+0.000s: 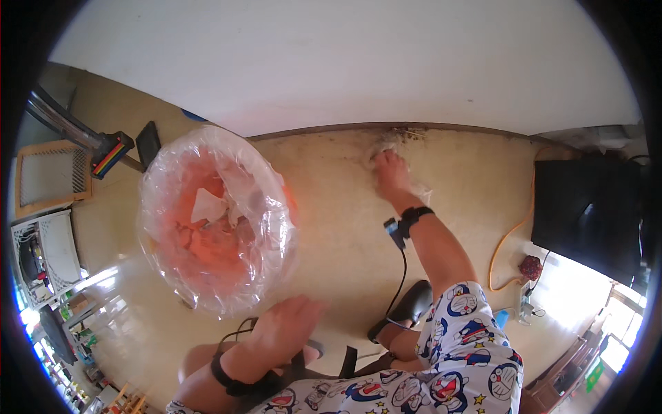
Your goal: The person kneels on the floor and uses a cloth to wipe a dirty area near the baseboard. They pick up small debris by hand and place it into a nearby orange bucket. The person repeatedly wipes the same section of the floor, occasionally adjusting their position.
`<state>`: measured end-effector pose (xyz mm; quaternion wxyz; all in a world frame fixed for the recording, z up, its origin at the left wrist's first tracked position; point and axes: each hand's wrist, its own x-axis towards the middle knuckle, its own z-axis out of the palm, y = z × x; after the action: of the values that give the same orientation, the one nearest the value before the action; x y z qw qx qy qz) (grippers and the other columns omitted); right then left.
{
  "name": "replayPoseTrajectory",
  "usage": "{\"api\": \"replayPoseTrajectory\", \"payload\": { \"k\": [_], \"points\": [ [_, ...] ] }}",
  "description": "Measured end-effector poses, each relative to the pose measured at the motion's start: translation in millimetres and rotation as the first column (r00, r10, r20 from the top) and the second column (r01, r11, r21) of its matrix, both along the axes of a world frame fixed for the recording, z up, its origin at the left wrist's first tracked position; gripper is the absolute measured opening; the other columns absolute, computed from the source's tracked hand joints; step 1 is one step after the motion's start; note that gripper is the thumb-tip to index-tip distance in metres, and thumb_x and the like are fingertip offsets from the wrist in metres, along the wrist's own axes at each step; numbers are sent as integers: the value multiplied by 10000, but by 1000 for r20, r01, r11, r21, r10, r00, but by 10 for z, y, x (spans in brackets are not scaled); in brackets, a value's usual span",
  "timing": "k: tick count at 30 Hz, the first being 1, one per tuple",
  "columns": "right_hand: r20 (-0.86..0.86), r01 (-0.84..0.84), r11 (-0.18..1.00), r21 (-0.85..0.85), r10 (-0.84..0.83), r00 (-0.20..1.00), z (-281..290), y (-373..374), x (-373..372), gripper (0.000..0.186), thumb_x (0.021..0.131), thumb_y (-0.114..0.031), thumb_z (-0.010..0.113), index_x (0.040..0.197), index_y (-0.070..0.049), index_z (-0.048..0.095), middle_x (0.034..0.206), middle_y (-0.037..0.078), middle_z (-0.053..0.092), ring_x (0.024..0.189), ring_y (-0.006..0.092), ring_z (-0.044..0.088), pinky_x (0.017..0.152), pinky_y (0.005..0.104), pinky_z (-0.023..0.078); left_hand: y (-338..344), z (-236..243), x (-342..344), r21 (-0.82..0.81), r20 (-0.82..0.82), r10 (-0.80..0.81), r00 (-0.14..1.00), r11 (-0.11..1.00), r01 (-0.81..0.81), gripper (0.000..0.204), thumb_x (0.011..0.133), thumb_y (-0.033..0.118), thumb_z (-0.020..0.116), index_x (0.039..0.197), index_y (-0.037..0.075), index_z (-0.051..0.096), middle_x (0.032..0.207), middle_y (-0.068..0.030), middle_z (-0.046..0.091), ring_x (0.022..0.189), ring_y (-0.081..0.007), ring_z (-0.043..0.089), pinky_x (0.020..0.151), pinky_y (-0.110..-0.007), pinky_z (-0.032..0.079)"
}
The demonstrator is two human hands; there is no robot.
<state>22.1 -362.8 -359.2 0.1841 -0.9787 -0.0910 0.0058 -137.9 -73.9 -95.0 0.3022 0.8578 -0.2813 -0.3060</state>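
Observation:
My right hand [392,172] reaches down to the floor at the foot of the white wall. Its fingers are curled over a thin, whitish, crumpled piece [381,146], perhaps paper or plastic film; I cannot tell which. Dark dirt and small litter [407,133] lie along the wall's base just beyond those fingertips. My left hand [289,328], smeared by motion, hangs near my knees, to the lower right of an orange-red bin [207,252]. A clear plastic bag [265,238] lines this bin and folds over its rim. White crumpled scraps [208,205] lie inside.
A black box-like object [586,214] stands at the right, with an orange cord [500,248] curving beside it. Left of the bin are a metal tube with a dark rainbow-striped end [110,153], a wood-framed mesh panel [52,176] and a white rack [52,252].

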Motion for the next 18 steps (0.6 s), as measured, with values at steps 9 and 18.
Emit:
{"api": "replayPoseTrajectory", "payload": {
  "k": [9,18],
  "points": [
    [134,-125,985,123,109,985,-207,537,-298,297,716,-22,610,1000,-98,567,1030,127,555,969,346,564,813,441,483,-13,59,-67,-12,-113,46,993,999,-47,650,552,105,788,1160,58,560,912,-126,559,832,-325,605,715,-390,522],
    [1,166,984,69,-166,986,-84,646,578,329,744,-31,632,1063,-79,563,1132,167,563,1040,388,560,842,478,489,32,49,-7,-40,-44,135,990,990,-137,471,659,87,716,1114,73,593,890,-123,580,783,-324,606,677,-403,517]
  ]
}}
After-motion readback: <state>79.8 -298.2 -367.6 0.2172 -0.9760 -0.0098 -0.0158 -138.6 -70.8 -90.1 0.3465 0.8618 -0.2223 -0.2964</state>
